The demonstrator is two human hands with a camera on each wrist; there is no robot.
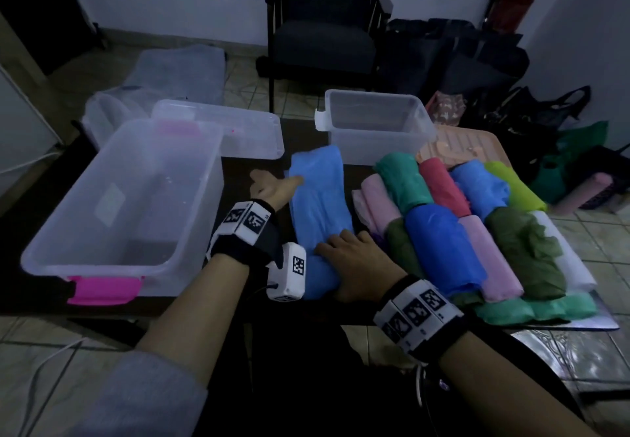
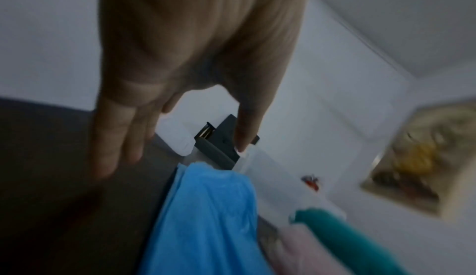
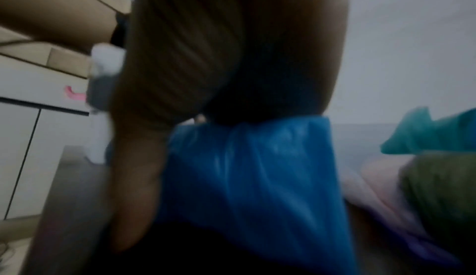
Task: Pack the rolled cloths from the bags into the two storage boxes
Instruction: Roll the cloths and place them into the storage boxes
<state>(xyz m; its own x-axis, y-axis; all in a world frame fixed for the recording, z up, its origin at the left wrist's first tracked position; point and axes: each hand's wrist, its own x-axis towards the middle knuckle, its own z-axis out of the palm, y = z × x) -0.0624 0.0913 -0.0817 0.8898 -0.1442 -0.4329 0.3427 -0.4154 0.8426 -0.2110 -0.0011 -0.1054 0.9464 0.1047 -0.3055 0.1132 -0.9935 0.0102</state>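
Hands work on one blue bag (image 1: 320, 204) lying on the counter (image 1: 252, 164) between the two boxes. Right hand (image 1: 351, 259) grips its near end; left hand (image 1: 272, 187) lies open-fingered at its edge, seemingly touching. Better to hold the bag firmly and slide the roll out whole.

left hand (image 1: 272, 189) flat, right hand (image 1: 351, 259) curled, gripping.

Each wrist wears a black strap (image 1: 245, 245) with white blocks (image 1: 414, 310) that have black square patterns. The left arm has a grey sleeve (image 1: 143, 399) pushed up.
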